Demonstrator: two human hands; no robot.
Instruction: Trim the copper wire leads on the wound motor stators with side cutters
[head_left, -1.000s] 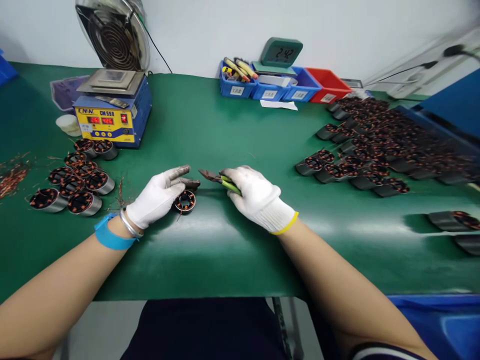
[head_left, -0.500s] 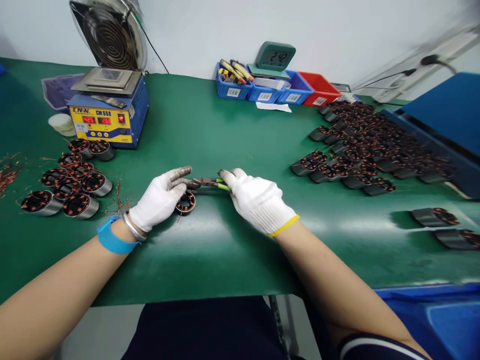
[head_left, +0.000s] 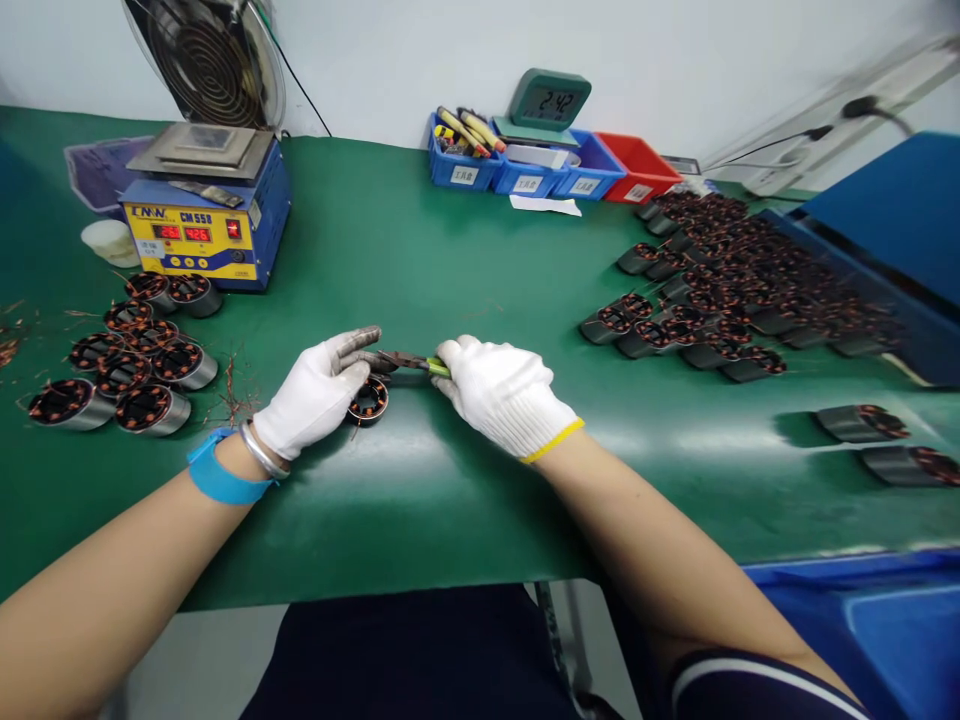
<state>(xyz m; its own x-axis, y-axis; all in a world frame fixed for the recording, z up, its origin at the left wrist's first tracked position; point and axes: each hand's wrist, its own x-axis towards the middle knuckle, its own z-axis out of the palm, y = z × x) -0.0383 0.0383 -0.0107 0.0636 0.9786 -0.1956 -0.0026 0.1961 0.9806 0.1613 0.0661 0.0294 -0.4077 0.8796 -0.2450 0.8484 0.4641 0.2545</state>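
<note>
My right hand, in a white glove, is closed around the green handles of a pair of cutting pliers. The dark jaws point left and reach the fingertips of my left hand, over the far edge of a small motor stator. That stator stands on the table with its copper windings facing up. My left hand, gloved too and with smudged fingertips, curls against the stator's left and far side; its index finger stretches forward. Between the fingertips and the jaws, any wire is too small to make out.
Several wound stators stand at the left near copper wire scraps and a yellow-blue CM558 unit. Many more stators crowd the right side. Tool boxes and a clock line the back.
The pliers and my right hand have shifted slightly left toward the stator, and the handles look closer together. My left hand stays at the stator. The whole view has moved a little.
</note>
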